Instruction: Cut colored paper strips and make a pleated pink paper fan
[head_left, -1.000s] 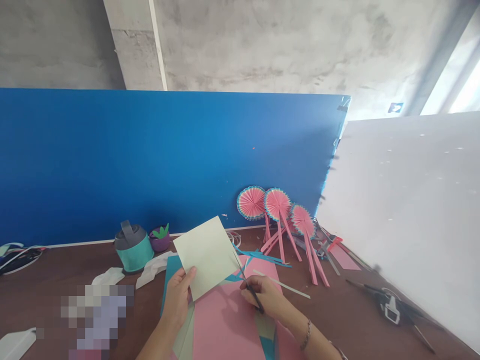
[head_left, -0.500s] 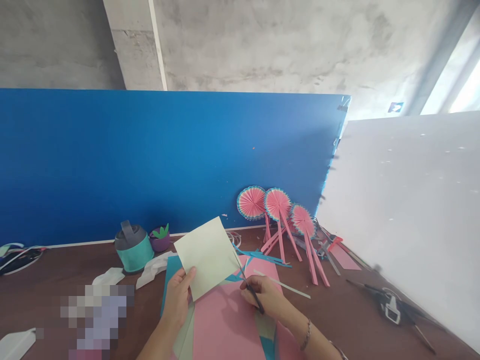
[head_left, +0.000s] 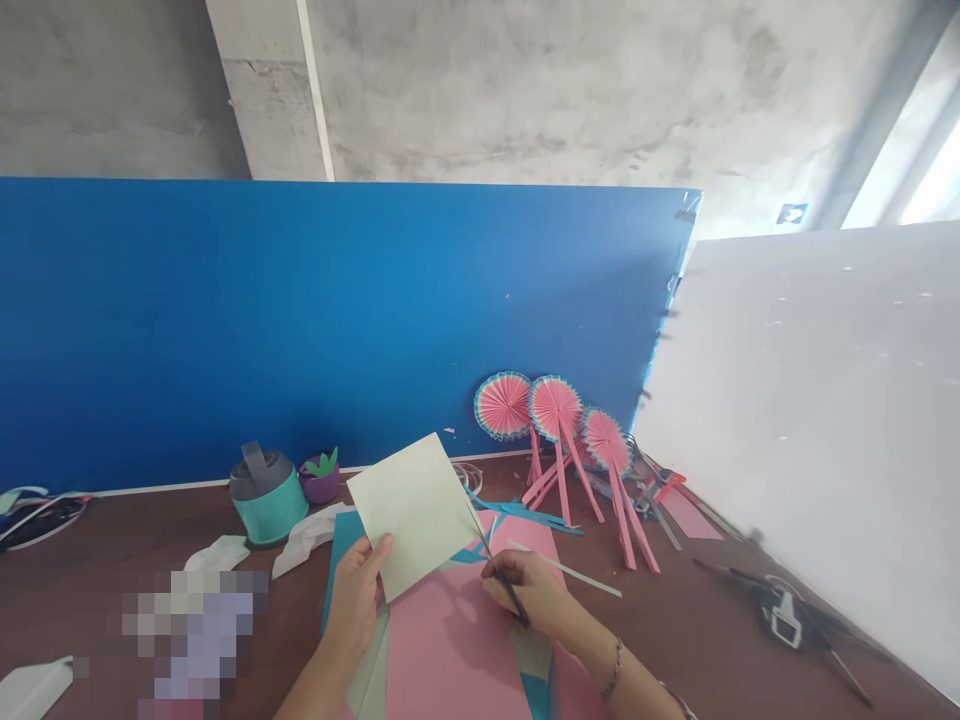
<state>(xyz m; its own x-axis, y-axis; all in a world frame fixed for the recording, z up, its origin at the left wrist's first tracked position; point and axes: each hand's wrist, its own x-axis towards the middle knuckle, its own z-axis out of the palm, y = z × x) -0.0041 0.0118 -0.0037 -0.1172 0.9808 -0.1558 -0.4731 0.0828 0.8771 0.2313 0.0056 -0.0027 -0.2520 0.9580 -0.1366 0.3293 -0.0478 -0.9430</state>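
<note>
My left hand [head_left: 361, 585] pinches the lower left edge of a pale cream sheet of paper [head_left: 414, 510], thumb on top, and holds it tilted above the table. In my right hand [head_left: 525, 592] is a pair of dark-handled scissors [head_left: 511, 596], fingers closed round the handles. The blades point up and to the left, touching the right edge of the cream sheet. Beneath both hands lie pink paper sheets [head_left: 450, 650], with blue and cream sheets partly covered under them. A thin cream strip [head_left: 589, 577] lies just beyond my right hand.
Three pink pleated paper fans [head_left: 555, 408] lean against the blue partition [head_left: 337, 300]. Blue paper strips [head_left: 544, 515] lie before them. A teal lidded pot [head_left: 271, 505], a purple planter [head_left: 321, 478] and crumpled tissues [head_left: 309, 535] stand left. A black tool [head_left: 784, 612] lies far right.
Almost nothing differs. The cream sheet has shifted very slightly left at its top edge; both hands and the scissors keep nearly the same position.
</note>
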